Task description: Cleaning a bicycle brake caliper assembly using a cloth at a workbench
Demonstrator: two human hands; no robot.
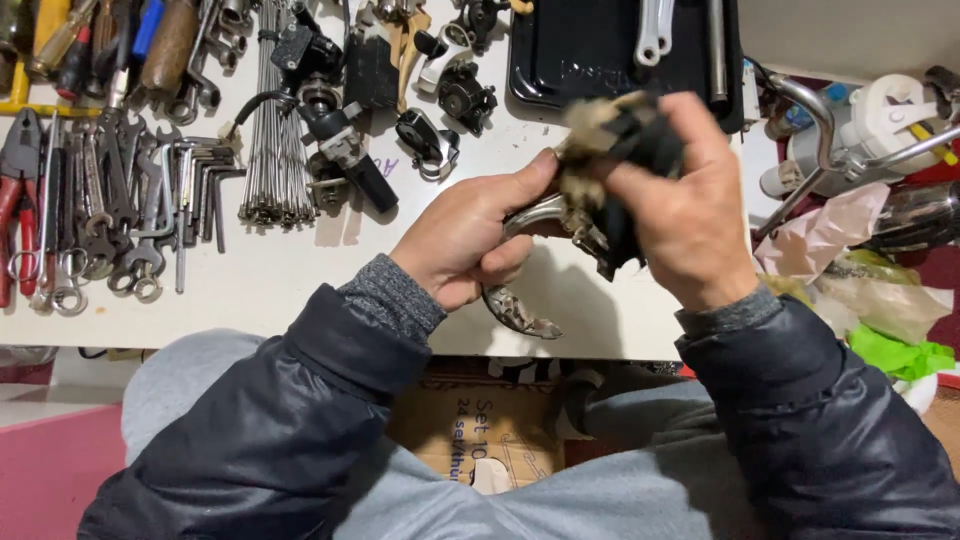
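The head view shows us, at the far left of the white table (300,290), red pliers (20,190), wrenches (110,250), hex keys (205,180) and a bundle of spokes (275,120). In the middle we see the left hand (465,235) closed around a curved metal brake part (525,315) held above the table edge. Beside it the right hand (690,220) grips a dark rag (625,140) pressed on that part, below a black tray (600,50).

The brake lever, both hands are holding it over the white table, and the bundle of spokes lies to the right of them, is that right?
Not quite. The head view shows the spokes to the left of the hands. The left hand and right hand do hold the brake lever over the white table.
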